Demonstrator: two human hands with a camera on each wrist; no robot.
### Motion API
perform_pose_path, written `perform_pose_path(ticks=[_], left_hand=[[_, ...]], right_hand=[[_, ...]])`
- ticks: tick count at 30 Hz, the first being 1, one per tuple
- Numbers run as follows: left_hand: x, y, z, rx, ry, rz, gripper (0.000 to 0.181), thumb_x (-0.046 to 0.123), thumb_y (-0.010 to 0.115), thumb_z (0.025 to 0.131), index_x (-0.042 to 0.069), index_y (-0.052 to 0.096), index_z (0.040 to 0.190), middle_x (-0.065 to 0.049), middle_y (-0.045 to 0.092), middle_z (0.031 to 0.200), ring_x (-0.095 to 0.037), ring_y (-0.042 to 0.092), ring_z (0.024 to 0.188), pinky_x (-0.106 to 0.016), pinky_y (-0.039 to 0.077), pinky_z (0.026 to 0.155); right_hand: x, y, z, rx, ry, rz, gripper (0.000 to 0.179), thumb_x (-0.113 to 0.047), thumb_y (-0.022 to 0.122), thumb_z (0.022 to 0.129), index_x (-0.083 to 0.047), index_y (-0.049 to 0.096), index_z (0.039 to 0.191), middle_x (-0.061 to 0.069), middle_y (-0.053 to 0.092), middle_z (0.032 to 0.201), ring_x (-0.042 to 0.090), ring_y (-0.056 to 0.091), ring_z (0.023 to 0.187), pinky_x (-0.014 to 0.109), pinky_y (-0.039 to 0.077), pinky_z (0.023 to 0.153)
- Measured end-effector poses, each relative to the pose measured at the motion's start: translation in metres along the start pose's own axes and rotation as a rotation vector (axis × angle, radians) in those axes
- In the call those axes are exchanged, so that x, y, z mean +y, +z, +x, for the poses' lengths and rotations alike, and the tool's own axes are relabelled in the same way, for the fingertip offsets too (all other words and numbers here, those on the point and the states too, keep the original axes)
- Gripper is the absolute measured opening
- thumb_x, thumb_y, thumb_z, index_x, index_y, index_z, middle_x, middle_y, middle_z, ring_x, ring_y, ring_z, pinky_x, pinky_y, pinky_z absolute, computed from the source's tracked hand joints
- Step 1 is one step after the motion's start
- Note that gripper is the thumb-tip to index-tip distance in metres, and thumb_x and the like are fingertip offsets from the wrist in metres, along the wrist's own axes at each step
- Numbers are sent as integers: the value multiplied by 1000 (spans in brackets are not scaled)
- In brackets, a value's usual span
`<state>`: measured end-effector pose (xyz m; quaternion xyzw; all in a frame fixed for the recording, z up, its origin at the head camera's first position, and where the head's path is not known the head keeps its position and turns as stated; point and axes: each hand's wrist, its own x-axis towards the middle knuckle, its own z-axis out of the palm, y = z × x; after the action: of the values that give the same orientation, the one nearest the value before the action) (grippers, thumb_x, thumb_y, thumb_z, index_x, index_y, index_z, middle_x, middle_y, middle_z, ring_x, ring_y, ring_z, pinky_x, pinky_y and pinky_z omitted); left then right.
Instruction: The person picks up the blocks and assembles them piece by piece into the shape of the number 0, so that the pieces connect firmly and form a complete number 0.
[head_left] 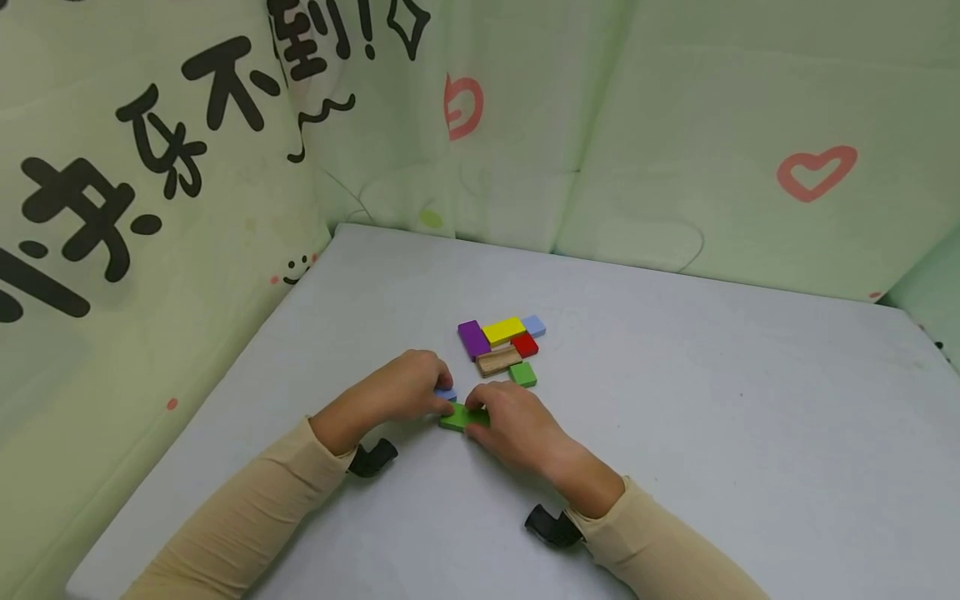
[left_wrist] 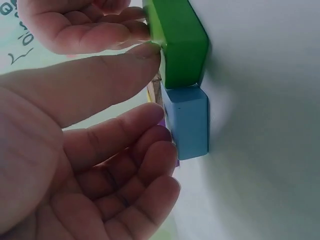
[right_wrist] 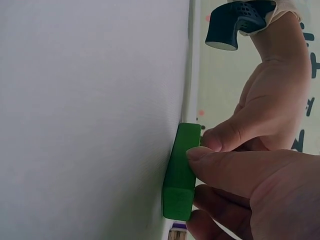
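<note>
A long green block (head_left: 453,418) lies on the table with my right hand (head_left: 517,423) at its right part. In the right wrist view, the right thumb rests on the green block (right_wrist: 181,172) and the other fingers are at its far side, pinching it. My left hand (head_left: 401,387) is at a light blue block (head_left: 447,394) just behind the green one. The left wrist view shows the left thumb touching the green block (left_wrist: 182,45), while the loosely bent fingers touch the light blue block (left_wrist: 187,122). Those two blocks meet there.
Behind the hands lie a purple block (head_left: 473,340), a yellow block (head_left: 503,331), a small light blue block (head_left: 534,325), a red block (head_left: 525,344), a wooden block (head_left: 498,361) and a small green block (head_left: 523,374). Printed curtains (head_left: 675,150) border the white table (head_left: 712,417).
</note>
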<state>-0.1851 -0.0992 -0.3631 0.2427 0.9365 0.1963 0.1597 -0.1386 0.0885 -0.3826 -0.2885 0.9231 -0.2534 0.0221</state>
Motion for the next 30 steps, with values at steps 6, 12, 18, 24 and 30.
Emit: perform_pose_path(ticks=[6,12,18,24,30], left_hand=[[5,-1,-1,5,-21,10,29,19,83,85,0,75,105,-6,70,102,-17,62,92,-33,53,85],[7,-1,0,8,-33,28,28,18,83,85,-1,75,104,-6,70,101,-18,61,91,-33,53,83],[8,0,-1,12,-35,44,28,18,83,85,0,75,105,-6,71,102,-18,62,92,-33,54,84],[9,2,-2,13,-43,40,29,17,82,85,-1,75,106,-8,72,105,-18,63,94,-33,54,84],[10,1,0,-2,-61,48,29,19,82,86,0,75,107,-7,71,106,-18,63,96,-33,54,86]], right_hand=[[1,0,0,-1,2,1,18,-9,78,87,-1,70,102,6,70,96,22,62,89,39,53,82],[5,-2,-1,-9,11,-7,21,-14,77,89,-2,70,105,6,70,99,22,63,91,39,54,82],[18,-18,-2,-7,157,-15,33,-23,73,92,-3,68,119,9,68,113,26,63,104,43,52,92],[39,-38,2,12,215,-57,38,-18,72,93,1,65,126,16,66,122,31,61,109,48,49,97],[52,-44,6,-14,238,-79,41,-17,71,93,3,62,129,19,64,127,35,60,114,50,47,100]])
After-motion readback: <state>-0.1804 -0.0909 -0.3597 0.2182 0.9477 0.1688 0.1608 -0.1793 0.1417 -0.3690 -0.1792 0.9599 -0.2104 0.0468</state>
